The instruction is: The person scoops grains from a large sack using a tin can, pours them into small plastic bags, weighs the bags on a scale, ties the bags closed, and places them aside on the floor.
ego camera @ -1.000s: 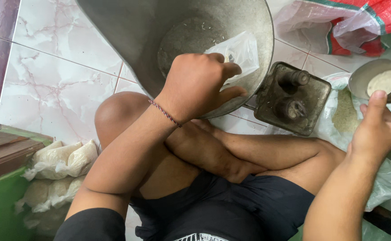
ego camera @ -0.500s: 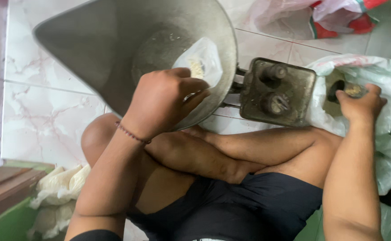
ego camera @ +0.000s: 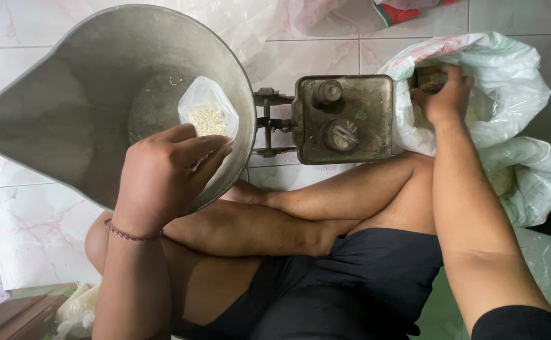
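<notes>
Grey metal scale pan (ego camera: pixel 67 107), big and scoop-shaped, sits under the left hand (ego camera: pixel 162 176). Left hand curls over the pan's near rim, fingers (ego camera: pixel 203 151) pinching the mouth of a small clear plastic bag (ego camera: pixel 207 110). Bag stands upright inside the pan, against the right wall, a little white rice (ego camera: pixel 207 119) at its bottom. A few loose grains on the pan floor. Thin braided bracelet (ego camera: pixel 127 234) on the left wrist.

Right hand (ego camera: pixel 442 94) is well apart, reached into the open mouth of a large white sack (ego camera: pixel 508 94) at the right. Its fingers close on a dark round thing (ego camera: pixel 429 79) inside; what that is, cannot tell, mostly hidden by the sack's folds.

Between the hands: rusty metal scale body (ego camera: pixel 344 119), boxy, two knobs on top, joined to the pan by a short linkage (ego camera: pixel 269 123). Pan rim nearly touches the linkage; narrow gap only. Scale's right edge touches the sack.

Crossed bare legs (ego camera: pixel 326 201) and dark shorts (ego camera: pixel 351 277) lie just below the scale, close under the pan's near rim. Pink-veined white floor tiles (ego camera: pixel 30 233) show open room left of the pan and above the scale. More plastic bags (ego camera: pixel 326 16) at top edge; a white bundle (ego camera: pixel 77 308) at bottom left.
</notes>
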